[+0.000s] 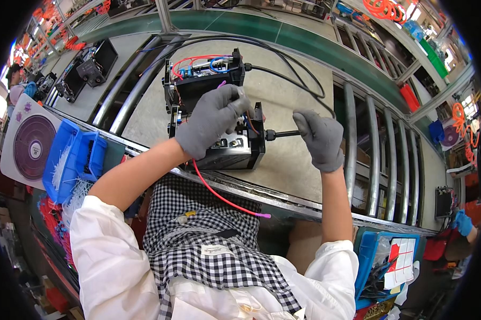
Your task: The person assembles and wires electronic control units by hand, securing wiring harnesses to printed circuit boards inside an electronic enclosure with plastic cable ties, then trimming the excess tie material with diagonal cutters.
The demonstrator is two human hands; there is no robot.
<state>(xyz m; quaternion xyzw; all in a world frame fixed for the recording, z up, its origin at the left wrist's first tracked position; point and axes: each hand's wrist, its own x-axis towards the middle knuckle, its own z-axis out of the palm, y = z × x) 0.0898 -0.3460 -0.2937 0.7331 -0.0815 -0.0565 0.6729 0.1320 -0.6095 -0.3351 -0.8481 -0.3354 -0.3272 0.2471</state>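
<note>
Electrical unit (224, 159) is resting at the table's (299, 168) near edge; the left hand (212, 118) is hovering curled over it, its hold unclear, while the right hand (321, 138) is gripping the black cable (287, 134).

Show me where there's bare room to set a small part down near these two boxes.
Bare board shows between the nearer box, the metal rail and the right forearm, below the box's cable. Another patch lies between the left rollers and the farther box. It's crowded between the boxes, under the left hand, and where long cables loop.
</note>
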